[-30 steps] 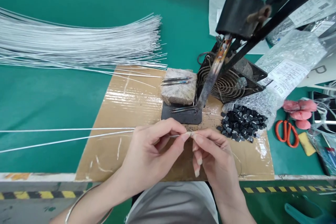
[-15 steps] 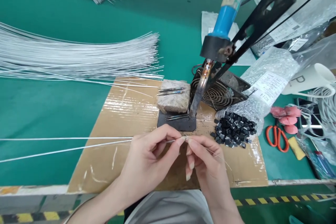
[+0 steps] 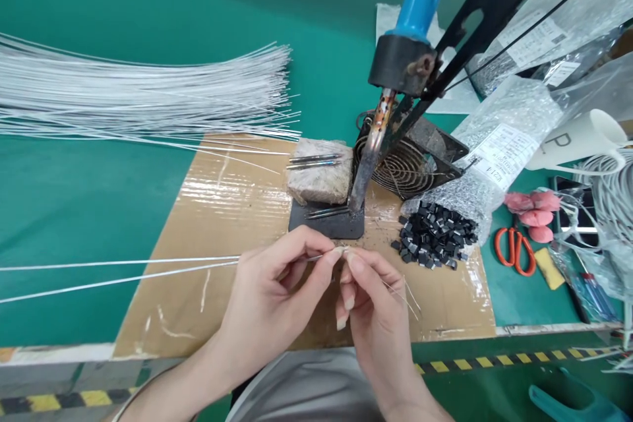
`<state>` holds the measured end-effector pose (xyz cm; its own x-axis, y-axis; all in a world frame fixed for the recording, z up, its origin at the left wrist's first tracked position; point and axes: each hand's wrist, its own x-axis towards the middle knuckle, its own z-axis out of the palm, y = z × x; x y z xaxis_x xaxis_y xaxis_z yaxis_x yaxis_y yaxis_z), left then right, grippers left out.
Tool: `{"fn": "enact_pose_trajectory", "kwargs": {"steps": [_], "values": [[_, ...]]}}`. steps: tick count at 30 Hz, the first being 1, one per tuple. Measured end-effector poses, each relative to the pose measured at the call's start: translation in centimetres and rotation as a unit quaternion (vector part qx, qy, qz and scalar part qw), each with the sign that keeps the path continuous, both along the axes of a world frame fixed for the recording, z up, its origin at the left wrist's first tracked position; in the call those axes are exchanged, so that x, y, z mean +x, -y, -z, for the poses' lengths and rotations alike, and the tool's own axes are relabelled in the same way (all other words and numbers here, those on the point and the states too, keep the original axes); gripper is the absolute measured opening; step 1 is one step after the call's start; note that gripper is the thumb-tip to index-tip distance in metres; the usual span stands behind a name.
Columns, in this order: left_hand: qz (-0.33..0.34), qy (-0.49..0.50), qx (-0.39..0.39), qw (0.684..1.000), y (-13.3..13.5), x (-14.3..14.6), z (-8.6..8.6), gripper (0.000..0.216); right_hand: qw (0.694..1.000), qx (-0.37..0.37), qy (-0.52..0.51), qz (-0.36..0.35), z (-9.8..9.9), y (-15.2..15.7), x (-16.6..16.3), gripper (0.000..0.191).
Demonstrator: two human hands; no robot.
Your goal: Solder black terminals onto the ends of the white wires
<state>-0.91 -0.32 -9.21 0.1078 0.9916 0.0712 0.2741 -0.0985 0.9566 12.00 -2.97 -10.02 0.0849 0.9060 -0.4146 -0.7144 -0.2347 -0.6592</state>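
Two thin white wires (image 3: 192, 269) run in from the left edge to my left hand (image 3: 284, 283), whose thumb and index finger pinch them near their ends. Fingertip to fingertip with it, my right hand (image 3: 378, 297) pinches fine bare strands (image 3: 403, 298) that stick out past its fingers to the right. Whatever sits exactly between the fingertips is too small and covered to make out. Just beyond my hands, a soldering iron (image 3: 420, 3) is clamped in a black stand (image 3: 475, 33), its tip pointing down beside a pale block (image 3: 321, 178) with metal pins on it.
A thick bundle of white wires (image 3: 148, 95) lies at left. Right of the iron are a fan (image 3: 403, 168), a heap of small black parts (image 3: 435, 237), a bubble-wrap bag (image 3: 514, 125), orange-handled scissors (image 3: 514, 250) and a white cup (image 3: 583, 138). Cardboard (image 3: 188, 211) covers the green table.
My view has shifted slightly, so the table things sit a little higher and left. Both hands keep their pinch; the thin strands beyond my right hand now point differently, showing two separate ends.
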Motion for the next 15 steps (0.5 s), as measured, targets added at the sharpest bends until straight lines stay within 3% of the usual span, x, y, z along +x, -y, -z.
{"fn": "enact_pose_trajectory", "kwargs": {"steps": [5, 9, 11, 15], "values": [[-0.002, 0.019, -0.006, 1.000, -0.3, 0.3, -0.1, 0.016, 1.000, -0.008, 0.005, -0.019, 0.3, 0.0, 0.1, 0.015], [-0.015, 0.004, -0.017, 1.000, -0.5, -0.1, -0.1, 0.013, 0.998, 0.017, 0.052, -0.036, 0.2, 0.1, 2.2, 0.041], [-0.022, -0.005, -0.019, 1.000, -0.7, -0.4, -0.2, 0.012, 0.993, 0.052, 0.104, -0.012, -0.5, 0.6, 3.4, 0.054], [0.006, -0.022, -0.020, 1.000, -1.2, -1.1, -0.4, 0.012, 0.975, 0.109, 0.193, 0.023, -3.5, 3.0, 4.8, 0.059]]}}
